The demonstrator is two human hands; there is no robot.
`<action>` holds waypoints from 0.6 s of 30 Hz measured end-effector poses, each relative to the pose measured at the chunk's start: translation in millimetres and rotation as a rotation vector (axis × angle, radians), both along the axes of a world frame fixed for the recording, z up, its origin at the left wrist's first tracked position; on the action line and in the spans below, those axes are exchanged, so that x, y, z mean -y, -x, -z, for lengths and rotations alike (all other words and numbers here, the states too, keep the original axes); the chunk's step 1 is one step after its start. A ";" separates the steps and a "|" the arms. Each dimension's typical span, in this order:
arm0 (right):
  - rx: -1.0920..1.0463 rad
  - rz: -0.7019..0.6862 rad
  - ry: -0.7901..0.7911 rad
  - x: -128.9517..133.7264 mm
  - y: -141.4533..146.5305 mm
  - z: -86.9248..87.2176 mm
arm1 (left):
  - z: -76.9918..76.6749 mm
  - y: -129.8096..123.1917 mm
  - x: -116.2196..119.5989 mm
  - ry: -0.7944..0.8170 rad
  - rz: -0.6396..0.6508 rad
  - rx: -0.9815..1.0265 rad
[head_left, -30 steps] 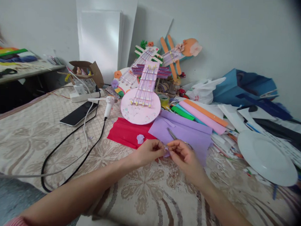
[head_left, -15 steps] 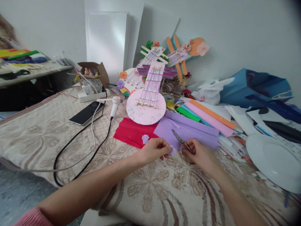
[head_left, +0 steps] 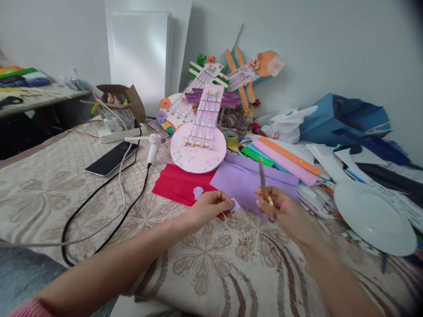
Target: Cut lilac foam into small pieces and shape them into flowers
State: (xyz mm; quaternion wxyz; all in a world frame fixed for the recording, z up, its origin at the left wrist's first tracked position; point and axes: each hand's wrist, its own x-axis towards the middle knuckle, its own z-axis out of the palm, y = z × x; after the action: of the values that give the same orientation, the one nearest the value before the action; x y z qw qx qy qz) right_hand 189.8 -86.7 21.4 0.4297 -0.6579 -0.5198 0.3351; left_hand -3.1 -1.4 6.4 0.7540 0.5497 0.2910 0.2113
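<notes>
Pinched in my left hand [head_left: 214,205] is a small piece of purple paper [head_left: 235,205]. My right hand [head_left: 279,208] grips a pair of scissors [head_left: 265,188] with gold handles, blades pointing up and away from me, apart from the piece. Beyond my hands lies a purple crepe paper sheet [head_left: 245,180], partly behind the scissors. Left of it is a folded red paper [head_left: 179,185] with a small cut purple paper shape [head_left: 198,192] on it. A pink paper-plate guitar [head_left: 198,151] with purple strings leans behind these sheets.
A white glue gun [head_left: 153,149] and a black phone [head_left: 112,158] lie at left, with looping cables [head_left: 68,227]. Colored paper rolls [head_left: 284,161], a white plate [head_left: 374,217] and a blue bag [head_left: 343,119] are at right. More craft guitars [head_left: 256,72] lean on the wall.
My right hand has turned the scissors upright and drawn them away from the paper piece. My left hand still pinches that piece. The whole view has shifted slightly.
</notes>
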 end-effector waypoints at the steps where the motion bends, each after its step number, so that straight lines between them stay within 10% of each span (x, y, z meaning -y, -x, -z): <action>1: -0.067 0.020 -0.025 0.8 9.2 -1.1 | -0.3 0.0 0.5 -0.019 -0.003 -0.002; 18: -0.221 -0.014 0.060 3.8 42.4 6.0 | -3.4 1.8 1.7 0.039 0.142 0.039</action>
State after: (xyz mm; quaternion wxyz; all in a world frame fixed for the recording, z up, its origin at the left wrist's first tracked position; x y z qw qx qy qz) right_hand 147.4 -90.5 15.3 0.4624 -0.6258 -0.4636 0.4238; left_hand -4.9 -3.1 9.8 0.7832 0.5500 0.2405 0.1621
